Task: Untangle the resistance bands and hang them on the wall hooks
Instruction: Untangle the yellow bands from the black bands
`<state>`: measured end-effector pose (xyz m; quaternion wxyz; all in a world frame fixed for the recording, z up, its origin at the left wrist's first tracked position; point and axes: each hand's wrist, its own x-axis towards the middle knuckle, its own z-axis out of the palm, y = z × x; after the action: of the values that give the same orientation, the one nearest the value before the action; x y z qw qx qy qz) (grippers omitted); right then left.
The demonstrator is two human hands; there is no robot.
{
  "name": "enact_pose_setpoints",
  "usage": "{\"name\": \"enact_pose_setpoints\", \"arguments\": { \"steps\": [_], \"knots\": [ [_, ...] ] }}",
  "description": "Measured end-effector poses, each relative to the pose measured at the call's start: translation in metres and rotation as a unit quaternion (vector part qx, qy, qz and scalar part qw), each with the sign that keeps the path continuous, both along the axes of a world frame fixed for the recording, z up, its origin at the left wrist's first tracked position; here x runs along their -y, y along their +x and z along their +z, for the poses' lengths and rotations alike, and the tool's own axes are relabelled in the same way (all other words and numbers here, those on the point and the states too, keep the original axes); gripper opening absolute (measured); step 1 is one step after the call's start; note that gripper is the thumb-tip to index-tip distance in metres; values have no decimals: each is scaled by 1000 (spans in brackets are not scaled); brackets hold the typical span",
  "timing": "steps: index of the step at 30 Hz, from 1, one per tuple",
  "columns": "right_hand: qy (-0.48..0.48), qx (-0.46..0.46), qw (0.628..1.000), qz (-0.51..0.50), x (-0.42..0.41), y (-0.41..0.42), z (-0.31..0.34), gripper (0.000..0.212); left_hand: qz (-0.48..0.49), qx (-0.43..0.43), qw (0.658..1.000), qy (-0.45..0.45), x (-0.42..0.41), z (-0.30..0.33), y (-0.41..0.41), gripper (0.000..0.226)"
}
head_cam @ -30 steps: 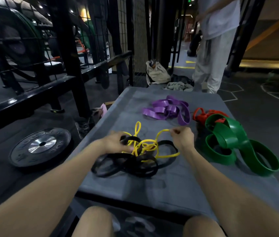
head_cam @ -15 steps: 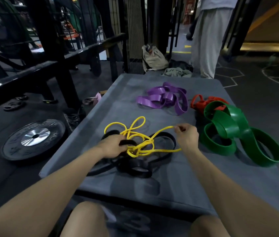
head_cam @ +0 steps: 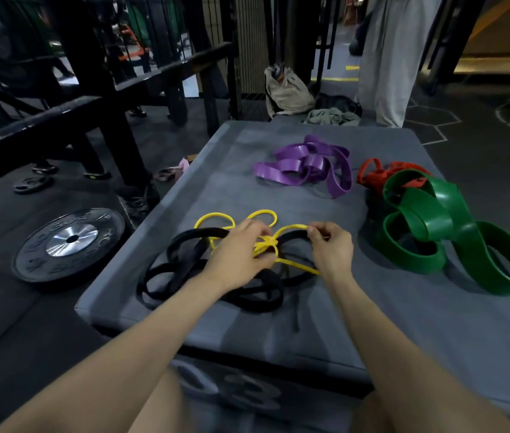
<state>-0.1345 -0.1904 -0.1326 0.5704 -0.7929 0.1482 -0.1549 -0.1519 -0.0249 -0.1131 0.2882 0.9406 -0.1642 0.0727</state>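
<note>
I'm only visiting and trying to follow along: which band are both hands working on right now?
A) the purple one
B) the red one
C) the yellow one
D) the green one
C: the left hand and right hand both pinch the thin yellow band, knotted over the black band; the purple band, green band and red band lie untouched.
</note>
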Motion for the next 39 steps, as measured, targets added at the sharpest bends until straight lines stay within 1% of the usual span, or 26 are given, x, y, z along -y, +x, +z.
{"name": "enact_pose_setpoints", "arguments": {
  "steps": [1, 2, 4, 6, 8, 11, 12, 13, 16, 18, 19, 21, 23, 25, 26, 28, 29, 31, 32, 33, 34, 35, 36, 38, 39],
  "knots": [
    [-4, 0, 1000, -4, 0, -1, -3, 13, 4, -24, 999, 43, 0, -4, 2, 32],
    [-11, 0, 1000, -7, 2, -2, -6, 15, 24, -45, 997, 63, -1, -6, 4, 30],
    [-27, -1, 1000, -11, 7, -4, -13, 16, 78, -60, 994, 46, -7, -9, 9, 23],
    [-35, 0, 999, -18, 13, -4, -15, 16, 103, -77, 991, 47, -18, -15, 15, 24],
    [-40, 5, 999, -30, 16, -1, -13, 15, 107, -109, 986, 63, -27, -17, 19, 33],
    [-39, 10, 998, -51, 15, 6, -7, 14, 87, -148, 980, 102, -31, -17, 22, 49],
    [-33, 9, 997, -62, 15, 8, -6, 14, 81, -152, 978, 117, -31, -16, 22, 48],
    [-27, 7, 997, -71, 15, 9, -5, 15, 82, -154, 977, 123, -31, -16, 23, 43],
    [-33, 10, 997, -68, 16, 9, -3, 15, 105, -176, 973, 106, -35, -16, 24, 22],
    [-61, 17, 997, -54, 14, 7, -3, 15, 118, -174, 971, 115, -35, -13, 23, 13],
    [-75, 21, 996, -48, 12, 6, -4, 15, 129, -160, 970, 129, -34, -9, 22, 9],
    [-94, 31, 995, -31, 4, 4, -5, 15, 151, -121, 968, 162, -35, -4, 22, 11],
    [-98, 36, 994, -7, -7, 4, -4, 15, 154, -101, 968, 168, -40, -3, 25, 14],
    [-98, 41, 994, 11, -17, 4, -2, 16, 158, -83, 974, 139, -45, -2, 25, 16],
    [-97, 50, 994, 15, -21, 5, -1, 16, 161, -71, 979, 105, -48, -1, 25, 17],
    [-95, 65, 993, 13, -24, 5, 3, 15, 164, -58, 985, -10, -55, -1, 25, 21],
    [-97, 62, 993, 15, -25, 5, 4, 15, 168, -62, 980, -83, -59, 0, 24, 20],
    [-100, 40, 994, 32, -27, 6, 4, 16, 164, -73, 958, -224, -67, 0, 22, 9],
    [-97, 23, 994, 46, -29, 7, 4, 16, 162, -68, 947, -270, -71, -1, 21, 4],
    [-91, 9, 994, 62, -32, 7, 4, 17, 162, -58, 937, -305, -74, -1, 20, 8],
    [-85, 4, 993, 78, -36, 6, 5, 17, 164, -48, 928, -330, -77, -1, 18, 14],
    [-100, 4, 991, 90, -40, 5, 5, 19, 167, -38, 923, -344, -79, -1, 17, 18],
    [-142, 10, 985, 97, -43, 4, 5, 22, 168, -29, 923, -345, -81, 0, 15, 20],
    [-236, 36, 966, 100, -48, 1, 6, 28, 152, -28, 938, -310, -82, 2, 13, 20],
    [-252, 56, 961, 102, -51, -1, 9, 30, 140, -33, 947, -286, -82, 3, 12, 20]
  ]
}}
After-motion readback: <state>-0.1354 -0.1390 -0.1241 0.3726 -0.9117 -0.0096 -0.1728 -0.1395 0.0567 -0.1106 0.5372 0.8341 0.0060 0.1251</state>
